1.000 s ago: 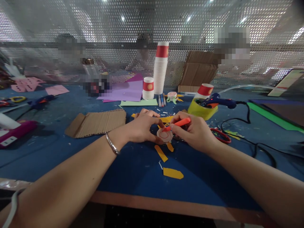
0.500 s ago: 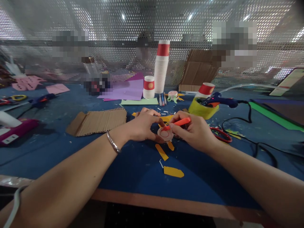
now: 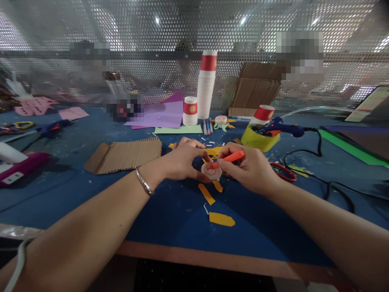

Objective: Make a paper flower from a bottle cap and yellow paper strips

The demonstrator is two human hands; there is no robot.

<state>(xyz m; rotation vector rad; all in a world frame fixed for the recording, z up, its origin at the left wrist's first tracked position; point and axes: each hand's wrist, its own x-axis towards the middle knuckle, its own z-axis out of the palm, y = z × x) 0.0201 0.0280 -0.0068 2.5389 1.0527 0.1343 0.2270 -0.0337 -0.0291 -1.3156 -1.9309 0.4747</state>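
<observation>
My left hand (image 3: 187, 159) grips a small round white paper piece (image 3: 215, 176), likely a cup bottom, between thumb and fingers at its left edge. A red curved line is drawn on its face. In my right hand (image 3: 247, 166) is a red-orange marker (image 3: 232, 157), held like a pen, its tip on the white disc. Below the disc lie an orange paper strip (image 3: 207, 194) and a second orange piece with a pointed end (image 3: 222, 219). More orange paper (image 3: 213, 151) shows behind my hands.
A corrugated cardboard piece (image 3: 129, 155) lies left. Behind stand a tall stack of paper cups (image 3: 206, 89) and a shorter one (image 3: 190, 111). To the right, a glue gun (image 3: 281, 127) rests on a yellow tape roll (image 3: 259, 140), near red-handled scissors (image 3: 285, 172) and a black cable (image 3: 320, 148).
The marker tip has shifted slightly across the disc, and the red line now looks a little different. Both hands have stayed almost in place.
</observation>
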